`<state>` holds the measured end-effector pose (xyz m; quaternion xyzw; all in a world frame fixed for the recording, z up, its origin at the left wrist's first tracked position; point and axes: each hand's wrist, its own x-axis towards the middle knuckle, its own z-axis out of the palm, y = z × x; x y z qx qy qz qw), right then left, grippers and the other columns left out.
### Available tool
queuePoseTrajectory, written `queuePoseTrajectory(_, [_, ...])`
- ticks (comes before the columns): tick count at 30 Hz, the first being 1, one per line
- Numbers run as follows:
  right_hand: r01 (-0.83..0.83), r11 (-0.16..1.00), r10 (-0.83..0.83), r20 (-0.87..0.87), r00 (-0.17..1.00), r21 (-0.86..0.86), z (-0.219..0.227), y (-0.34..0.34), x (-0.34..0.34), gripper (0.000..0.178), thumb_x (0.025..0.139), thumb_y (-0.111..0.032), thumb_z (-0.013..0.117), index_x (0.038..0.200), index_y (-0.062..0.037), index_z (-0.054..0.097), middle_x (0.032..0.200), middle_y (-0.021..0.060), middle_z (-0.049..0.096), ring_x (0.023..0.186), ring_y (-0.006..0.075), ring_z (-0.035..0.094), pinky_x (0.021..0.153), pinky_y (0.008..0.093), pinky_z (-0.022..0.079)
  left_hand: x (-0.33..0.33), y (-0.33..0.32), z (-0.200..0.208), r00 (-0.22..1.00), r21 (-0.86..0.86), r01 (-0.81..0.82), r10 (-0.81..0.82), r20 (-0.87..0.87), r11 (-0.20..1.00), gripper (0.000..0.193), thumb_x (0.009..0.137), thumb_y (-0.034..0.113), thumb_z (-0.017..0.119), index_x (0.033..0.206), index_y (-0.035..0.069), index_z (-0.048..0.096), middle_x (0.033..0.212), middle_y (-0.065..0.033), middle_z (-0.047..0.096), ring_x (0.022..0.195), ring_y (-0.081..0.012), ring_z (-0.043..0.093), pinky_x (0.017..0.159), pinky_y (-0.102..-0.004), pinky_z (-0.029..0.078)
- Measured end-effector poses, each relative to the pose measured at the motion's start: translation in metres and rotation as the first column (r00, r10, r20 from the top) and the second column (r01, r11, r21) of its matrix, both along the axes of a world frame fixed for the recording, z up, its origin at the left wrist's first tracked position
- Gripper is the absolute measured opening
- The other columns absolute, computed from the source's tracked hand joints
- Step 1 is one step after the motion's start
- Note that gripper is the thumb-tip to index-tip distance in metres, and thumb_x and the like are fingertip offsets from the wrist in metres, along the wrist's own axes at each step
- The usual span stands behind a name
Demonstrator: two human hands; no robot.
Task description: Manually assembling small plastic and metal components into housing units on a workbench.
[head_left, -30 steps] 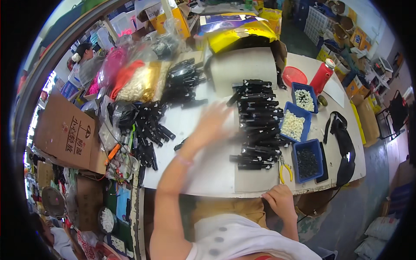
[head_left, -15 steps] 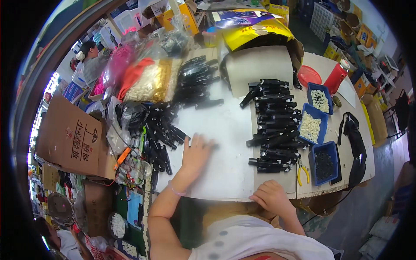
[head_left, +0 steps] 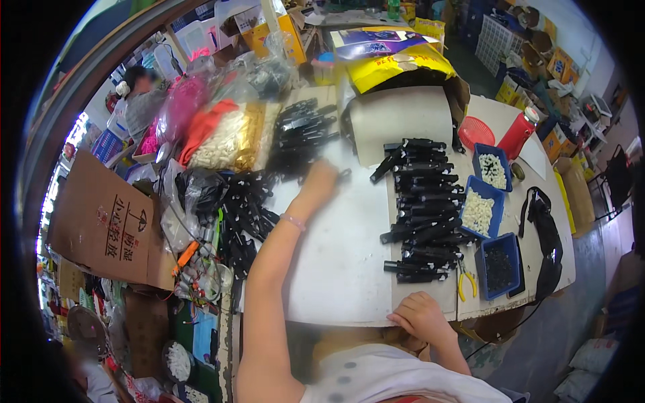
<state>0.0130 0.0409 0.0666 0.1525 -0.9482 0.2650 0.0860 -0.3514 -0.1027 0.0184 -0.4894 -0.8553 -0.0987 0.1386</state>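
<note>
The left hand blurs beside black pieces; the right hand curls at the tabletop's edge. I can't tell either's grip.

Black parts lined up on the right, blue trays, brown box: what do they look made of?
Black parts: probably plastic, glossy, given the bright highlights; coated metal is possible. Blue trays: likely moulded plastic, with evenly coloured thin walls. Brown box: matte cardboard, judging by its flat, printed panel.

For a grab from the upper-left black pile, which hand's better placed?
Left, probably: the left hand is beside that black pile; the right hand rests by the near edge of the table, farther off.
</note>
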Motion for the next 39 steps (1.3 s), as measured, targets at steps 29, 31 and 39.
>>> queuePoseTrajectory(29, [-0.027,0.999,0.026,0.018,1.0,0.04,-0.004,-0.001,-0.006,0.016,0.08,-0.022,0.059,0.07,-0.0105,0.057,0.07,0.0039,0.054,0.074,0.021,0.053,0.072,0.0318,0.041,-0.034,-0.069,0.042,0.991,0.014,-0.102,0.102,-0.089,0.995,0.063,0.062,0.013,0.074,0.118,0.006,0.045,0.103,-0.0143,0.053,0.095,-0.0328,0.051,0.083,-0.0395,0.043])
queuePoseTrajectory(31, [-0.029,0.999,0.028,0.016,0.999,0.046,-0.004,0.001,-0.001,0.015,0.08,-0.022,0.059,0.071,-0.0105,0.057,0.07,0.0039,0.054,0.075,0.021,0.053,0.073,0.0318,0.041,-0.024,-0.069,0.047,0.98,0.022,-0.199,0.198,0.034,0.98,0.061,0.063,0.011,0.072,0.117,0.007,0.045,0.101,-0.0135,0.054,0.091,-0.0329,0.055,0.078,-0.0397,0.047])
queuePoseTrajectory(39, [-0.018,0.999,0.016,0.032,0.999,0.041,-0.007,0.002,0.017,0.013,0.08,-0.022,0.057,0.074,-0.0109,0.058,0.072,0.004,0.054,0.077,0.0208,0.053,0.074,0.0317,0.041,0.027,-0.079,0.034,0.973,0.458,-0.227,0.214,0.081,0.859,0.063,0.063,0.011,0.073,0.119,0.009,0.043,0.101,-0.0168,0.061,0.091,-0.035,0.06,0.075,-0.0396,0.049])
